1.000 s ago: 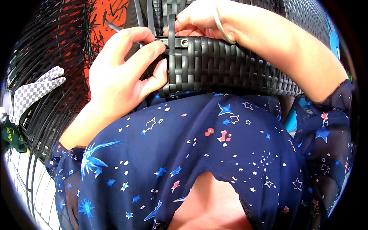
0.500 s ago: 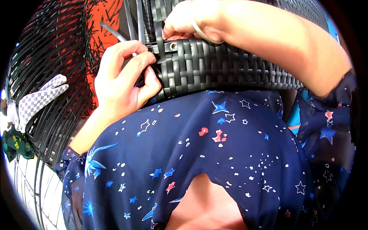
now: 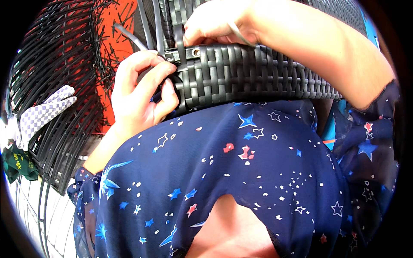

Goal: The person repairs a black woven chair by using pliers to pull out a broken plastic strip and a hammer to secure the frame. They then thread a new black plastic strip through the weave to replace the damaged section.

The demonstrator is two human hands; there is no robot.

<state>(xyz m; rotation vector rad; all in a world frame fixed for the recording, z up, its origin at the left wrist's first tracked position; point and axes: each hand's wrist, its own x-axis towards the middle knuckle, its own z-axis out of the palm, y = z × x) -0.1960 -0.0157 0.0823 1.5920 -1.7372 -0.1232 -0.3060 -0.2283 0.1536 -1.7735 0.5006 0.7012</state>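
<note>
A black woven wicker piece (image 3: pixel 241 73), perhaps furniture, lies against my front. At its left corner my left hand (image 3: pixel 140 88) is closed, thumb and fingers pinching beside the woven edge where a loose strip (image 3: pixel 131 38) runs in behind the fingers. My right hand (image 3: pixel 217 21) bends over the top edge, fingers curled; its fingertips are hidden behind the rim. Between the hands a black strip (image 3: pixel 180 47) loops upright over a dark frame bar (image 3: pixel 173 56). Next to it sits a brass-coloured round hole (image 3: pixel 196 52).
More loose grey-black strips (image 3: pixel 148 23) stick up above my left hand. At left stands a rack of many thin black strands (image 3: pixel 56 56), with a checkered cloth piece (image 3: pixel 45 112) and a dark green cloth (image 3: pixel 19 163). A red surface (image 3: pixel 114 26) is littered with black offcuts.
My left hand has shifted slightly right and down along the corner. My right hand has moved a little to the right, still behind the rim.
</note>
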